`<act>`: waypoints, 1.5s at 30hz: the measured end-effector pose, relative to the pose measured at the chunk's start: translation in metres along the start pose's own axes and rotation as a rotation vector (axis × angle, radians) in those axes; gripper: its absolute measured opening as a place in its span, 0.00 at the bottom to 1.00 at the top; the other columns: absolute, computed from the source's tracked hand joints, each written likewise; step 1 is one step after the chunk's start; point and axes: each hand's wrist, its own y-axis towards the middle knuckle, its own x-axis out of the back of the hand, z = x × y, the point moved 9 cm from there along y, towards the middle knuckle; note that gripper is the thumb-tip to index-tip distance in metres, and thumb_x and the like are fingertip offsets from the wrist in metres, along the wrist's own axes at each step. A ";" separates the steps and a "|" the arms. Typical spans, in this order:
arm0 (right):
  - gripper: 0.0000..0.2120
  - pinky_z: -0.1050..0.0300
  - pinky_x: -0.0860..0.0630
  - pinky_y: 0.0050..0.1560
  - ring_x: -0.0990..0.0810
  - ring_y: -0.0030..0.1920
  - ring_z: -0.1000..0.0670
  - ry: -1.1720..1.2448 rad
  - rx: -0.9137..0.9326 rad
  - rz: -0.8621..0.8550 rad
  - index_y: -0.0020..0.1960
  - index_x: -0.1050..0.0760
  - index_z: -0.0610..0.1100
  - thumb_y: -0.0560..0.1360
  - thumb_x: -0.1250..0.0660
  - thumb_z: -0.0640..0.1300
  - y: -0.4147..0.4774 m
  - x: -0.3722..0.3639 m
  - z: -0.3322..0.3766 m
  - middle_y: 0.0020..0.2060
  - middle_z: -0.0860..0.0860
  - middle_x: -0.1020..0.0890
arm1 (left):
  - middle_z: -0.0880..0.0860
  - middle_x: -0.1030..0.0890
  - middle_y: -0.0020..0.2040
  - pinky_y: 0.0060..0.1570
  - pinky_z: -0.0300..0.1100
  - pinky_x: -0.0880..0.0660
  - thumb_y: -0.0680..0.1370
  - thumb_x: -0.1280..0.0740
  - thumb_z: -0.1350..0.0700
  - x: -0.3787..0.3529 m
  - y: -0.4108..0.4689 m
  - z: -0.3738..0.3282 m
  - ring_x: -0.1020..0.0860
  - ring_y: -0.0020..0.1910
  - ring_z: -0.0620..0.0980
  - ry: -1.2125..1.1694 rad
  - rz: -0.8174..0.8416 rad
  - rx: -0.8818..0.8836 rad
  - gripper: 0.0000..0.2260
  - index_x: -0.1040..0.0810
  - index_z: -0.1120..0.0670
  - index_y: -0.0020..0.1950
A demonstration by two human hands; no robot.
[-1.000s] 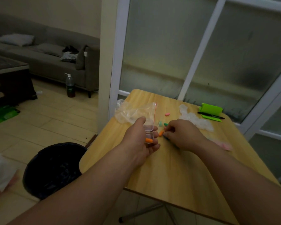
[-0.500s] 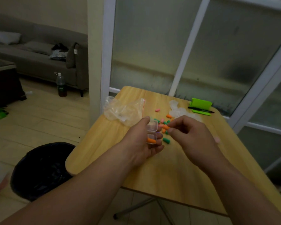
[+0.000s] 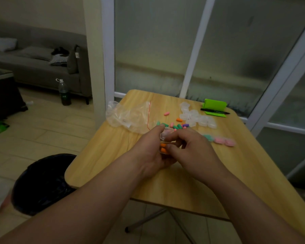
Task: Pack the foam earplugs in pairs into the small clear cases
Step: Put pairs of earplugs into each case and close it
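left hand (image 3: 152, 152): grip curled round the clear case (image 3: 165, 138), orange earplugs (image 3: 163, 150) inside
right hand (image 3: 192, 150): grip pinching that case too
loose earplugs (image 3: 176, 127): on the surface (image 3: 113, 164), 12 o'clock from the hands

Orange earplugs (image 3: 163, 150), clear case (image 3: 166, 135)

Wooden table (image 3: 99, 155) lies under the fingers (image 3: 179, 135). Crumpled clear plastic bag (image 3: 128, 117) with red seal line: just beyond them, to the left. Green folded stand (image 3: 215, 104), black pen (image 3: 215, 111) across its base: far right, well apart. Black bin (image 3: 42, 182) on floor, lower left. Grey sofa (image 3: 33, 67) and bottle (image 3: 64, 93): far left, background.
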 end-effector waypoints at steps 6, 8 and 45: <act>0.06 0.66 0.31 0.41 0.23 0.44 0.59 0.102 -0.006 -0.061 0.51 0.18 0.56 0.78 0.26 0.45 0.000 0.007 -0.002 0.41 0.58 0.20 | 0.52 0.18 0.41 0.35 0.40 0.21 0.86 0.45 0.41 0.000 -0.003 -0.003 0.21 0.31 0.46 0.025 0.016 -0.020 0.24 0.20 0.56 0.68; 0.04 0.62 0.26 0.42 0.21 0.43 0.57 0.176 -0.052 -0.116 0.51 0.19 0.55 0.80 0.28 0.46 0.003 0.012 -0.009 0.41 0.56 0.19 | 0.53 0.22 0.41 0.39 0.42 0.22 0.85 0.45 0.39 0.000 -0.004 -0.003 0.25 0.34 0.48 0.048 0.039 -0.016 0.24 0.20 0.54 0.66; 0.23 0.69 0.30 0.55 0.24 0.63 0.61 0.001 -0.099 -0.022 0.73 0.27 0.54 0.80 0.28 0.53 -0.026 0.025 -0.040 0.63 0.58 0.21 | 0.67 0.19 0.57 0.50 0.52 0.15 0.83 0.37 0.69 -0.010 -0.002 0.006 0.19 0.54 0.60 0.108 0.058 -0.111 0.09 0.23 0.65 0.62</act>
